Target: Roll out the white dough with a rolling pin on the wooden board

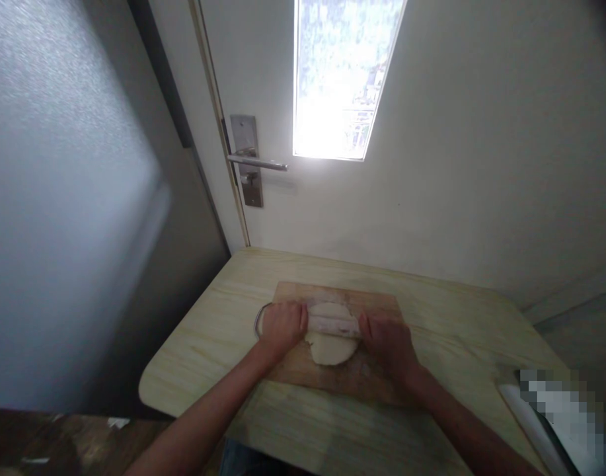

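A flat, roundish sheet of pale dough (333,350) lies on a wooden cutting board (303,375). Across the dough runs a floury rolling pin (335,324). My left hand (283,320) is closed around its left end, and my right hand (388,337) is closed around its right end. Both hands hide the ends of the pin. The dough shows above and below the pin, with a ragged left edge. Flour dusts the board. A curved metal handle (257,322) sticks out at the board's left side, beside my left hand.
The board rests on a light wood-grain table (198,357) with rounded corners. Behind it stands a white door with a metal handle (258,161) and a bright glass pane (342,79). A partly blurred-out flat object (530,423) lies at the right. A grey frosted panel (75,218) stands left.
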Demonstrator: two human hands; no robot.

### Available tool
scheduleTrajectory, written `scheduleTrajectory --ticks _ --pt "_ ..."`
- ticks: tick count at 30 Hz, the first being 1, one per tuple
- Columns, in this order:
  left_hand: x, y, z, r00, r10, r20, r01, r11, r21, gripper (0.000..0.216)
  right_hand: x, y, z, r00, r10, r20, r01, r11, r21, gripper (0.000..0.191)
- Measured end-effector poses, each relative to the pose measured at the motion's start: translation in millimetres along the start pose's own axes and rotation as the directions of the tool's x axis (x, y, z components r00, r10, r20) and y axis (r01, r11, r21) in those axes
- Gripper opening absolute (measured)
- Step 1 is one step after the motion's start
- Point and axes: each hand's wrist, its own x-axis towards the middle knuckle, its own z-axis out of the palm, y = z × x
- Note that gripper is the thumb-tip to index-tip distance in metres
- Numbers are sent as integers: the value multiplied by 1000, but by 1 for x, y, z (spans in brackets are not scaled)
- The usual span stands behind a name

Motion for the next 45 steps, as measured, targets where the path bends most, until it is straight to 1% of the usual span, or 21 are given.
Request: scheduleTrajectory --ticks 2,6,9,11,14,16,18,20,22,23,25,27,29,30,33,35,37,41,42,45 --pt "-2 0 1 1000 -15 -4 15 1000 -8 53 -3 1 2 1000 14 -10 -14 1000 -6 49" --pt "18 -5 -2 998 30 63 -28 999 -27 45 12 9 5 996 -85 25 85 996 7 37" --pt "25 -8 -5 995 47 87 -44 998 -39 40 15 11 6 994 -110 28 110 994 7 36" --pt "18 -6 -3 998 33 53 -32 999 -36 43 6 7 7 997 -80 -1 80 997 -7 40" --pt "0 -2 2 1000 5 -18 -6 1000 -22 50 -9 2 10 996 -13 -90 12 1000 -12 47" --pt "-4 -1 3 1000 -1 -23 0 1000 -19 52 -10 1 12 994 -9 -106 7 1000 -22 49" --pt "2 -3 2 1000 10 3 -10 1000 -21 51 -3 4 11 996 -56 -68 53 998 -36 46" --pt "13 -5 -1 998 30 46 -29 999 -24 46 8 8 10 993 -118 -33 116 992 -38 37" --pt "20 -7 -3 996 47 74 -46 999 -27 42 15 11 8 987 -159 -22 158 987 -34 30" --pt "20 -8 -4 996 53 76 -51 998 -26 41 15 10 8 986 -164 -22 164 986 -36 30" --pt "15 -6 -4 997 52 52 -51 998 -21 44 8 7 7 990 -133 -38 131 990 -42 35" --pt "6 -4 -3 999 35 18 -35 999 -14 49 0 3 7 996 -63 -69 61 998 -33 44" --pt "3 -4 -2 1000 21 8 -21 1000 -13 52 -5 0 6 998 -13 -68 11 1000 -27 48" --pt "4 -4 -2 1000 22 10 -21 1000 -13 52 -4 0 4 999 -11 -52 9 1000 -29 47" --pt "16 -6 -4 998 45 47 -44 999 -17 46 6 3 -1 996 -87 14 87 996 -32 35" --pt "20 -7 -4 996 50 69 -49 999 -18 43 10 4 -3 992 -121 36 122 992 -23 29" --pt "16 -5 -3 998 36 60 -36 999 -9 46 8 3 -4 994 -99 36 100 995 -24 33" --pt "4 -3 0 1000 -4 11 3 1000 18 54 -2 0 -3 1000 -14 5 14 1000 -22 48" --pt "5 -3 -1 1000 4 17 -4 1000 18 53 -2 0 -2 1000 -18 6 18 1000 -18 48" --pt "12 -4 -5 997 46 62 -47 999 5 47 6 3 -2 996 -80 25 80 997 -5 40"
